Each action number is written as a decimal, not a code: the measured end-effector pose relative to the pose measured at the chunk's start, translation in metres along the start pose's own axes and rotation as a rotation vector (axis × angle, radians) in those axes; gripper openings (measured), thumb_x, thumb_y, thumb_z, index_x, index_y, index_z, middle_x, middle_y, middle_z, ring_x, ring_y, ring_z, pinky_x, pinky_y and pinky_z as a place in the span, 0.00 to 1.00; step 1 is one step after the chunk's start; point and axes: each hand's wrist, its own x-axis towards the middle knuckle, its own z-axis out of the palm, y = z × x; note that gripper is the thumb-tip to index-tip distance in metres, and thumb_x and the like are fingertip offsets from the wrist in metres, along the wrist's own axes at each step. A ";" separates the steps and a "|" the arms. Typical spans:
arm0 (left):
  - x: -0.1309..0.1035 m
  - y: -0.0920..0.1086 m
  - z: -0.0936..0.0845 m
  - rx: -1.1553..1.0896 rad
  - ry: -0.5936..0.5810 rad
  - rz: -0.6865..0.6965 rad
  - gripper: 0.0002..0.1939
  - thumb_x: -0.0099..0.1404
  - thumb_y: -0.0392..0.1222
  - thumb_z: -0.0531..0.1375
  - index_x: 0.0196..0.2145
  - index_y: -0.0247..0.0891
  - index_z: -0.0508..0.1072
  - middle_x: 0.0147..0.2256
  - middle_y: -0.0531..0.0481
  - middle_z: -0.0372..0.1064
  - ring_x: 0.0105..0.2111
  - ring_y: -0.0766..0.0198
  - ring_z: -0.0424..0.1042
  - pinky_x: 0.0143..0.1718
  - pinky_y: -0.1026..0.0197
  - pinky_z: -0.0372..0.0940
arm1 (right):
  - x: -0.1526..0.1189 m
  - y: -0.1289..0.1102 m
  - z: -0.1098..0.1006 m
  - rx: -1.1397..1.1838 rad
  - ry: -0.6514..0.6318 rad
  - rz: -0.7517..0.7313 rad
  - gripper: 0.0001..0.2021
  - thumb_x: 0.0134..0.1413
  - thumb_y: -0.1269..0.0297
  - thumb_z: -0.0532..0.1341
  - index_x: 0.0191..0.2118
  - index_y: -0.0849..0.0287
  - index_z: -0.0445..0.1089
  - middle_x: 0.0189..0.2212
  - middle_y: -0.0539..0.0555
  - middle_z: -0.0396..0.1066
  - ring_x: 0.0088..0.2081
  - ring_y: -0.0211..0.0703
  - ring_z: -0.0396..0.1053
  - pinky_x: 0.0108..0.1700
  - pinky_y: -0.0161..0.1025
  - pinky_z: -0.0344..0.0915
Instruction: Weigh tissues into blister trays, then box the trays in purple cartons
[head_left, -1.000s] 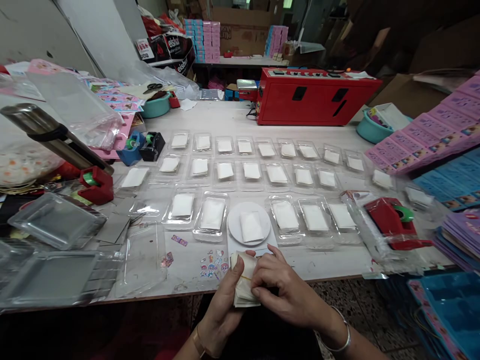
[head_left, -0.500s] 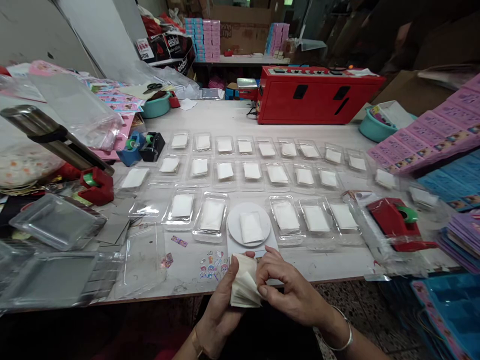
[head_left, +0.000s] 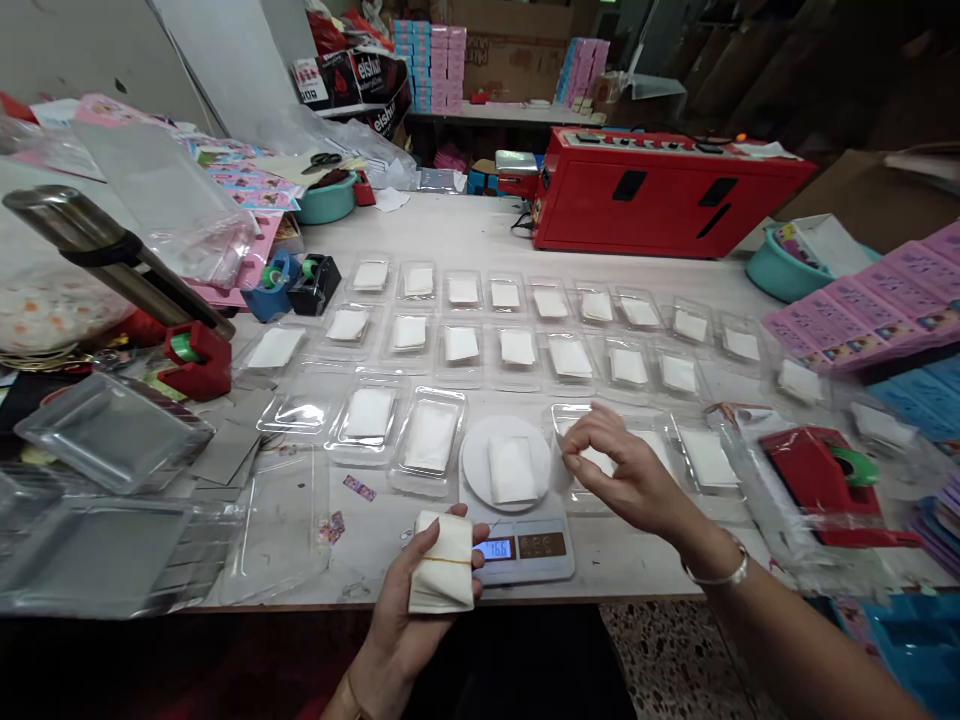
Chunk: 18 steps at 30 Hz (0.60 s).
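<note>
A stack of off-white sheets [head_left: 441, 580] with a thin band across it lies in my left hand [head_left: 409, 600], whose fingers wrap round it near the table's front edge. To the right, my right hand [head_left: 626, 470] is raised over the clear trays, thumb and index finger pinched together; anything between them is too small to make out. Between the hands stands a white digital scale [head_left: 525, 572] with a lit display. On its round plate [head_left: 480, 435] rests a white packet [head_left: 513, 470]. A clear tray with a white packet [head_left: 429, 436] sits left of the plate.
Rows of clear trays with white packets [head_left: 517, 348] cover the table's middle. A red machine [head_left: 667, 195] stands behind them. Tape dispensers [head_left: 199, 362] are at the left, another [head_left: 810, 480] at the right. Clear lids [head_left: 112, 435] lie at the left edge.
My right hand has left the sheet stack and moved up and right over the trays. My left hand has shifted left with the stack. The scale's display has come into sight.
</note>
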 end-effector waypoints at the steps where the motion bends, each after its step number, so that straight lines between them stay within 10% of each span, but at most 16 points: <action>1: 0.001 0.003 -0.002 -0.008 -0.027 0.010 0.20 0.69 0.39 0.55 0.57 0.30 0.63 0.43 0.30 0.76 0.29 0.59 0.75 0.28 0.60 0.69 | 0.009 0.006 0.000 -0.167 0.009 -0.098 0.07 0.62 0.69 0.56 0.33 0.56 0.68 0.30 0.49 0.70 0.35 0.41 0.66 0.61 0.58 0.53; 8: 0.020 0.013 -0.003 -0.019 -0.191 0.081 0.35 0.55 0.41 0.70 0.57 0.34 0.62 0.53 0.28 0.71 0.31 0.59 0.74 0.30 0.59 0.70 | 0.022 0.024 0.037 -0.799 -0.193 -0.649 0.15 0.63 0.78 0.53 0.28 0.58 0.68 0.25 0.49 0.66 0.31 0.42 0.62 0.67 0.59 0.45; 18: 0.034 0.014 0.004 0.042 -0.188 0.081 0.29 0.56 0.41 0.69 0.53 0.36 0.66 0.52 0.33 0.72 0.31 0.60 0.74 0.29 0.59 0.70 | -0.004 0.025 0.058 -0.785 -0.268 -0.586 0.14 0.62 0.79 0.53 0.29 0.58 0.68 0.25 0.48 0.64 0.32 0.42 0.62 0.68 0.61 0.41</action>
